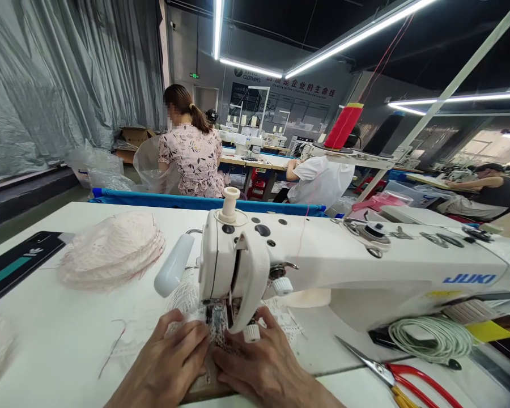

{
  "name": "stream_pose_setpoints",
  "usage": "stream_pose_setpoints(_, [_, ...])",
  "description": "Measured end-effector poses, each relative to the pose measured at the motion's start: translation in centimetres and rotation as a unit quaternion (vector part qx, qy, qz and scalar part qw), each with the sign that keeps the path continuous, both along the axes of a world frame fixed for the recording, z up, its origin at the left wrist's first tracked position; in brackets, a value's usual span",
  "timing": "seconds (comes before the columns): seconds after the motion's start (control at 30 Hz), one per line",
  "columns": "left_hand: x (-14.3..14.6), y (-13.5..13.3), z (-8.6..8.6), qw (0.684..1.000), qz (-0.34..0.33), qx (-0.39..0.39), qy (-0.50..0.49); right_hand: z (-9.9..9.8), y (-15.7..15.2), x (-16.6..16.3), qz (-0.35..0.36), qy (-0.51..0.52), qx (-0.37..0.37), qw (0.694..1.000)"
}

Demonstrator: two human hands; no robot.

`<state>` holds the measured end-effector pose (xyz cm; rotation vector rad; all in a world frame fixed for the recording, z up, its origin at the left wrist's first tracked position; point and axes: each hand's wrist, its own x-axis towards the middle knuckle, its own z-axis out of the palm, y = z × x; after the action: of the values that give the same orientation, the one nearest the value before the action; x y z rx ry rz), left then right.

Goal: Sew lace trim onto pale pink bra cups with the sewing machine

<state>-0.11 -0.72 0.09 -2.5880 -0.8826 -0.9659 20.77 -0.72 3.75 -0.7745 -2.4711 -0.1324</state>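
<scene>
The person's left grip (170, 360), a bare hand, lies flat with its fingertips pressed on a small piece of white lace fabric (186, 296). The right grip (263, 362) lies just beside it, thumbs nearly touching, and bears down on the same piece. Neither grip is clenched around anything: both are spread and pin the lace to the white surface (59, 340).

The lace sits directly ahead of the fingertips, under the metal presser foot (216, 318) of the white industrial sewing machine (365, 260), and it fans out loose past both grips. So the piece looks to be in mid-seam, fed in and held at the needle. How much of it is stitched I cannot tell, as the machine head hides the seam.

Out beyond the left grip lies a stack of rounded pale lace pieces (113, 249), well apart from it; whether they are finished or waiting I cannot say. A stray red thread (110, 347) lies near the left wrist. To the outside of the right grip lie red-handled scissors (391, 377), untouched, and past them a coil of white cord (429, 337). Far ahead, a person in a floral top (193, 156) sits at another machine.
</scene>
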Motion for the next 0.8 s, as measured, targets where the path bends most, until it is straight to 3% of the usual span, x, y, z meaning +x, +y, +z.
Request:
stream_pose_setpoints(0.33, [-0.2,1.4,1.5,0.999,0.012,-0.034,-0.017,-1.0,0.6,0.3,-0.046,-0.016,-0.006,0.999])
stream_pose_setpoints(0.5, [-0.3,1.2,1.8,0.998,0.045,-0.028,0.019,0.1,0.3,0.4,-0.065,-0.040,-0.005,0.997])
stream_pose_setpoints(0.63, [-0.6,-0.1,1.7,0.998,0.050,0.001,0.039,1.5,0.4,1.6,-0.144,-0.130,-0.025,0.981])
stream_pose_setpoints(0.8, [-1.8,-1.1,2.8,0.987,0.103,-0.115,0.037,1.6,0.4,3.4,-0.264,-0.189,0.014,0.946])
